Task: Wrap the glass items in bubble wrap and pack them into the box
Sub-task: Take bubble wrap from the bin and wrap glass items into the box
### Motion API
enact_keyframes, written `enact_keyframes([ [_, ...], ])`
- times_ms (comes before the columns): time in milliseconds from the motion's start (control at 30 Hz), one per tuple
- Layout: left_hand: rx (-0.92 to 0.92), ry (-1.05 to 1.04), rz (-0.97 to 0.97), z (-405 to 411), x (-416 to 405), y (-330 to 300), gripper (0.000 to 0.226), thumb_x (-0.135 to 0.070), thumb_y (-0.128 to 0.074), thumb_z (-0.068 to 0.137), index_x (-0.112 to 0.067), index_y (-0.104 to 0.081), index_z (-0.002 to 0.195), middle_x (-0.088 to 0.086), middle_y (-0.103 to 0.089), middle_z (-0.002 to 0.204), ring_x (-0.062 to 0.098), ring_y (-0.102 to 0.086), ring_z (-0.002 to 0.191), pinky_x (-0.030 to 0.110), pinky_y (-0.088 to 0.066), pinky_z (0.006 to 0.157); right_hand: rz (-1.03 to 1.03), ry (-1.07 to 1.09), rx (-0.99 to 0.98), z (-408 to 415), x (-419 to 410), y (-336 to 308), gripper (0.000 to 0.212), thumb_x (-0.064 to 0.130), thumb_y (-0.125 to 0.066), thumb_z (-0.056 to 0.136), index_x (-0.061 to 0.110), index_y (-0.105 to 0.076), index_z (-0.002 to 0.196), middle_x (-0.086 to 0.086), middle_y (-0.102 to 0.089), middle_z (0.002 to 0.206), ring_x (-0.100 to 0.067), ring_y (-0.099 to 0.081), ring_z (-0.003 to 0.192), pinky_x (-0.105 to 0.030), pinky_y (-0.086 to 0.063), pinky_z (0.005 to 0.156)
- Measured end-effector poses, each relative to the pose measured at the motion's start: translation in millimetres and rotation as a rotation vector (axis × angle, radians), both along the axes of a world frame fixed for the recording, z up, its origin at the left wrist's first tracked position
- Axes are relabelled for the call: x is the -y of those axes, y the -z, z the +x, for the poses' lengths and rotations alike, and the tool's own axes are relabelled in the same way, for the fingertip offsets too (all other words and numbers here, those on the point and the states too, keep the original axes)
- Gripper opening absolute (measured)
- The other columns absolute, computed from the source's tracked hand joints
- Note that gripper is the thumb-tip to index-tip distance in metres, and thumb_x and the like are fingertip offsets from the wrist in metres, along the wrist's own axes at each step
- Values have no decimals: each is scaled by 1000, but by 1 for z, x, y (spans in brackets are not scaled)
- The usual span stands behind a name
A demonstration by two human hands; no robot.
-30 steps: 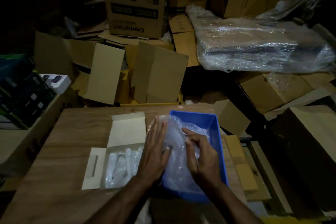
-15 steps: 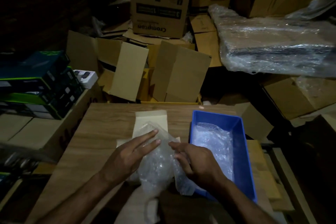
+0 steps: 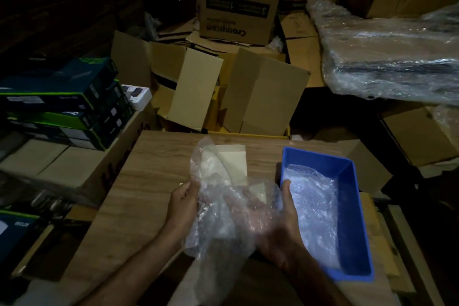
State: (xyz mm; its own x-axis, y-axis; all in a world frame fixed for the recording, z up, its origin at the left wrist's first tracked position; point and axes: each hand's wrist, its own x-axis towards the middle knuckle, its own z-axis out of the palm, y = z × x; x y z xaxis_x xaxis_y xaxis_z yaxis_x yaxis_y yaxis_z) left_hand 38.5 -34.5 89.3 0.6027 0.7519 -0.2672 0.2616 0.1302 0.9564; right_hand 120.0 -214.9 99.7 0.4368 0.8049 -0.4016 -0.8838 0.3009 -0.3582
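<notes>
Head view: left hand [image 3: 185, 200] and right hand [image 3: 285, 216] each closed on an edge of the bubble wrap sheet [image 3: 223, 196] over the wooden table [image 3: 149, 169], long axis running toward-away (glass items not discernible), just left of the blue bin [image 3: 347, 181].

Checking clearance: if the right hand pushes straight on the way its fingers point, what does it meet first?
The right hand points away from the body; the near-left wall of the blue bin is likely first, since the thumb already sits by it. Depth is unclear.
</notes>
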Motion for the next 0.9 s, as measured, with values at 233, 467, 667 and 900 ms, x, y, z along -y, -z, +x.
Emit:
enact_keyframes([
  [233,-73,-175,-215,-14,-3,8,38,-20,-47,104,3,-71,86,20,-75,78,28,-68,64,27,-55,58,61,-17,-28,-7,-2,17,105,38,-101,49,-2,-58,136,-28,-55,140,-37,-46,139,-47,-24,124],
  [467,-3,-186,-134,-25,-10,13,35,-32,-52,99,-1,-67,92,15,-69,84,30,-62,75,35,-53,64,-442,-108,402,-2,-10,16,49,14,-80,82,-3,-65,125,-27,-65,126,-39,-67,112,-31,-60,77],
  [667,134,22,-34,-41,-41,3,17,-9,-54,102,1,-61,113,3,-73,87,3,-68,72,17,-54,64,-630,161,979,20,0,41,86,16,-79,86,51,-32,149,6,-38,159,-17,-45,141,-44,-44,112],
  [900,36,446,-170,-55,-91,15,66,-1,-66,90,-34,-50,145,7,-73,116,21,-69,109,38,-55,95,-690,30,1125,43,13,45,50,-2,-84,76,19,-72,120,-2,-73,118,-17,-70,109,-26,-57,91],
])
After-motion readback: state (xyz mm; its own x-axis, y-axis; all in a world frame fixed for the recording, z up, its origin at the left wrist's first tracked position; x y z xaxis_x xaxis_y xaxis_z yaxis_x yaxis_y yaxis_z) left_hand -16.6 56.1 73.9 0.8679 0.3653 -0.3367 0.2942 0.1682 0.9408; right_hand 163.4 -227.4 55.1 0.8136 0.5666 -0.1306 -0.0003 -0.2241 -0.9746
